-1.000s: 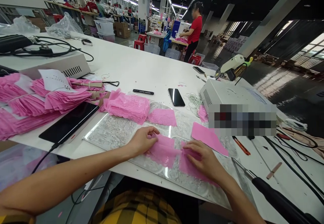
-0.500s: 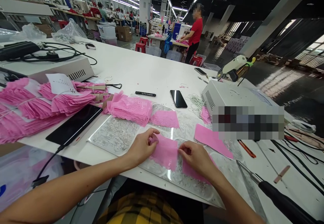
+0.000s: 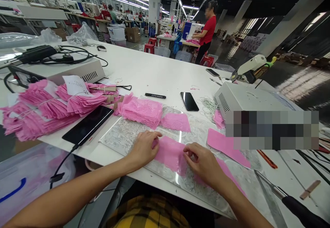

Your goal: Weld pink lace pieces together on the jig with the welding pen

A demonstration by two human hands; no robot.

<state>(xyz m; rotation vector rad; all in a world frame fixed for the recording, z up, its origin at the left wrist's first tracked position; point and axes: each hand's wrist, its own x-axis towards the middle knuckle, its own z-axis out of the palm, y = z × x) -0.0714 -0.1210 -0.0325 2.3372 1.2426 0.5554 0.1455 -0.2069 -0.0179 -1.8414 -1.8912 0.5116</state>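
Observation:
A small pink fabric piece (image 3: 168, 152) lies flat on a clear patterned sheet (image 3: 117, 135) in front of me. At its upper left edge is my left hand (image 3: 145, 147), thumb and fingers closed together on the fabric. My right hand (image 3: 199, 159) pinches at the right edge, its fingertips touching the cloth. Partly beneath my right hand and wrist is another pink piece (image 3: 230, 174). Just beyond the hands sit a stack of pink lace pieces (image 3: 140, 111) and a single lace piece (image 3: 176, 121). To the right lies a smooth pink panel (image 3: 227, 145).
Tied pink bundles (image 3: 54, 101) and a black tablet (image 3: 89, 125) with a cable are at left. A marker (image 3: 155, 95) and a phone (image 3: 189, 101) lie beyond. On the right are a grey machine box (image 3: 252, 97), an orange cutter (image 3: 267, 159) and a black-handled tool (image 3: 304, 207).
The view has turned slightly left, so everything sits further right. My right fingertips have come up to the fabric's right edge, where a small gap showed before. My left hand stays at the left edge.

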